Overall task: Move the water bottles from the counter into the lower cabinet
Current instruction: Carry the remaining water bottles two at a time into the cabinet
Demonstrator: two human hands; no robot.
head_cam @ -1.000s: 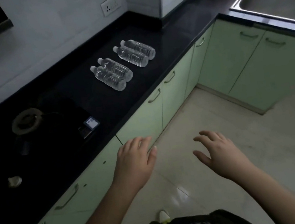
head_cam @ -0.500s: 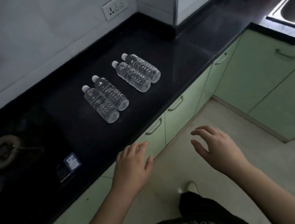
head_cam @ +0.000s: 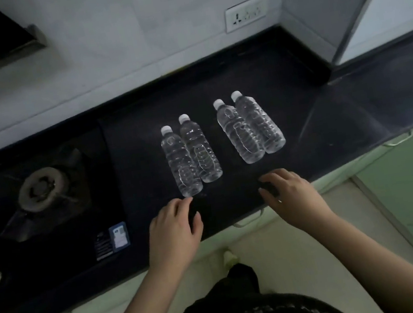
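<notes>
Several clear water bottles with white caps lie on the black counter (head_cam: pixel 234 198) in two pairs, caps toward the wall. The left pair (head_cam: pixel 190 156) sits side by side; the right pair (head_cam: pixel 250 128) lies a little farther back. My left hand (head_cam: pixel 174 232) hovers over the counter's front, fingers spread, its fingertips just short of the base of the nearest left bottle. My right hand (head_cam: pixel 292 196) is open above the counter edge, a short way in front of the right pair. Neither hand holds anything. The lower cabinet doors (head_cam: pixel 405 158) are light green and mostly hidden under the counter edge.
A gas hob (head_cam: pixel 41 189) with a burner fills the counter to the left, with a sticker (head_cam: pixel 119 236) at its front corner. A wall socket (head_cam: pixel 247 13) sits above the bottles. A wall column (head_cam: pixel 326 13) closes off the right. Cabinet handles (head_cam: pixel 249 220) show below the edge.
My view has swung to face the counter and come closer. Both hands have moved forward from over the floor to above the counter's front edge, near the bottles.
</notes>
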